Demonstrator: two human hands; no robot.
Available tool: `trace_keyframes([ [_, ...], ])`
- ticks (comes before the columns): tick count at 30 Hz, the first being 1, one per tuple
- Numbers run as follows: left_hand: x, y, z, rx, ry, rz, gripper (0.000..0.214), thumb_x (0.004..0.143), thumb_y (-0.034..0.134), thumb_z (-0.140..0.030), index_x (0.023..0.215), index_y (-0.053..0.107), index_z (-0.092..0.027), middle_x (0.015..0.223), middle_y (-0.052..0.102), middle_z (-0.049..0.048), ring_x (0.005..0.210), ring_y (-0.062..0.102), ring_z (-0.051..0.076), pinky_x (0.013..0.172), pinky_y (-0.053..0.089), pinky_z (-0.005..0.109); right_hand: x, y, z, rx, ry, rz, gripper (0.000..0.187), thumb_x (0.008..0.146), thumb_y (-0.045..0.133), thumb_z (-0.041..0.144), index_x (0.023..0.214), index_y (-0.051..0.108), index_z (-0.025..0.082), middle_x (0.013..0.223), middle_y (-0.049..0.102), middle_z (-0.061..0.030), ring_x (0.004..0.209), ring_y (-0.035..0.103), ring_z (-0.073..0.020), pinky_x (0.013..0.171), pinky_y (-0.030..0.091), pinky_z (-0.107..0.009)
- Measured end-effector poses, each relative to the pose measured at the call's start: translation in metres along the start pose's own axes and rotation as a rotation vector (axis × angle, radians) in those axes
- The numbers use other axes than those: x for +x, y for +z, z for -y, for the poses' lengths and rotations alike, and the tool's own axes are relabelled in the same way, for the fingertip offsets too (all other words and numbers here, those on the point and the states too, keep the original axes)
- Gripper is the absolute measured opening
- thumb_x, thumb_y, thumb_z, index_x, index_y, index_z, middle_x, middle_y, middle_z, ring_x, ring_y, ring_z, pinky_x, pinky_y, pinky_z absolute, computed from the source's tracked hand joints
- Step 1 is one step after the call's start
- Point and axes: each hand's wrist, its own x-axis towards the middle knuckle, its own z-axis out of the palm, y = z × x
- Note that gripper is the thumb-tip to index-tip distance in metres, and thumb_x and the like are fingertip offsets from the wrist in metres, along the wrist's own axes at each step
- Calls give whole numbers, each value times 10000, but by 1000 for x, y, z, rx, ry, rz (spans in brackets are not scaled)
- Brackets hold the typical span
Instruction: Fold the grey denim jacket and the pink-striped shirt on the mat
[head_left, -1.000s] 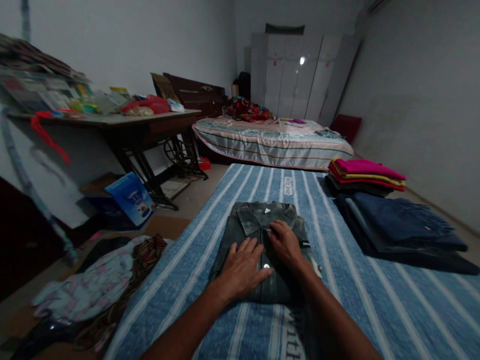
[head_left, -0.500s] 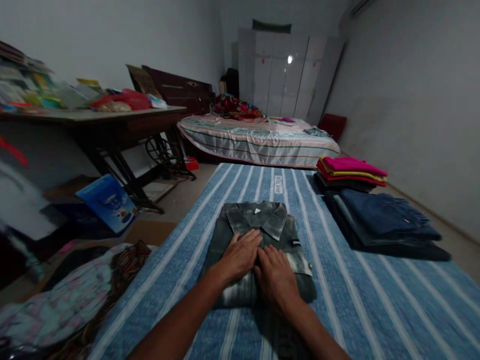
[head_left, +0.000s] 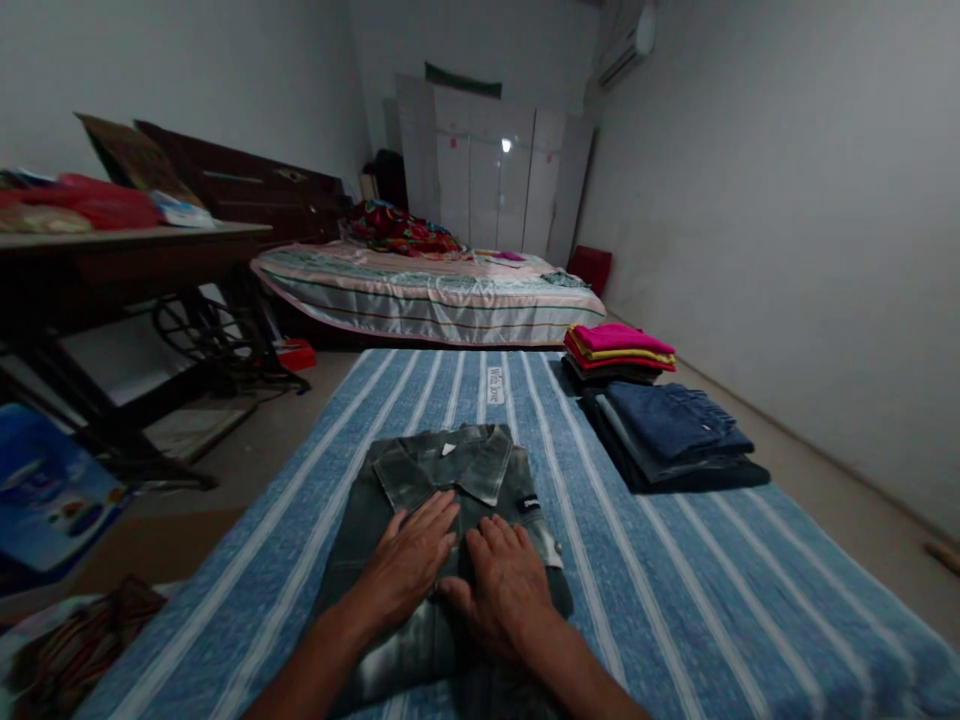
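A folded grey-green denim-like shirt (head_left: 356,525) with faded pale patches lies collar-away on a blue striped cloth (head_left: 622,590). My left hand (head_left: 409,560) rests flat on the shirt's front just below the collar, fingers stretched out. Beside it, my right hand (head_left: 506,575) also lies on the shirt, fingers extended and thumb pointing toward the left hand. Neither hand grips the fabric. The forearms and hands cover part of the shirt's lower half.
To the right sit folded jeans (head_left: 667,425) and, behind them, a pile of bright folded clothes (head_left: 619,345). A bed (head_left: 442,300) stands beyond the cloth's far edge. On the left are a treadle sewing table (head_left: 120,245) and a blue box (head_left: 52,490).
The view has turned to the right, so everything sits further left. My hands have moved slightly apart on the shirt; both still lie on it.
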Motion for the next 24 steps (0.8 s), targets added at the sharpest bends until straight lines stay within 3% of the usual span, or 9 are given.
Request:
trace_keyframes([
  [4,-1,-3,-2,-64,14,-41,460,893,339,-276,1321,499,-219,1445,404,81,1349,338,221,1092,253,496,0,-22,-15,41,54,-41,206,863,529,369,922,619,193,973,645,-70,955,575,-245,857,413,-371],
  [8,-6,-19,7,-328,-11,-192,432,849,415,-375,1189,610,-193,1358,521,72,1260,466,221,1074,337,394,2,-33,-50,95,212,-85,270,869,498,352,1027,626,174,1013,646,-102,963,584,-251,837,420,-350],
  [11,-14,-37,28,-465,-241,-404,428,775,493,-430,1098,648,-195,1266,601,58,1185,536,234,1042,384,341,2,-27,-83,214,354,-78,415,867,481,416,1164,588,147,1092,641,-134,994,596,-262,831,432,-354],
  [13,-20,-46,45,-491,-471,-475,391,700,558,-420,1005,668,-200,1160,661,59,1101,588,259,980,439,346,4,-19,-102,362,433,-39,505,837,511,468,1209,563,132,999,671,-119,919,626,-247,772,457,-330],
  [17,-33,-47,71,-585,-766,-451,271,571,648,-389,755,654,-191,849,712,57,908,650,283,793,518,339,12,-7,-121,648,549,-18,505,765,598,451,1163,576,141,804,677,-58,770,649,-209,622,472,-267],
  [21,-37,-40,76,-843,-903,-393,329,558,649,-420,776,634,-175,704,661,33,762,652,246,568,508,296,21,-6,-117,834,685,6,461,732,630,409,1098,570,134,664,609,-12,573,600,-160,454,416,-230],
  [24,-34,-40,73,-1006,-921,-325,351,541,674,-415,778,628,-160,684,640,20,673,629,196,514,485,273,27,-8,-111,927,764,27,436,719,634,374,1082,545,149,594,533,37,459,523,-127,349,322,-202],
])
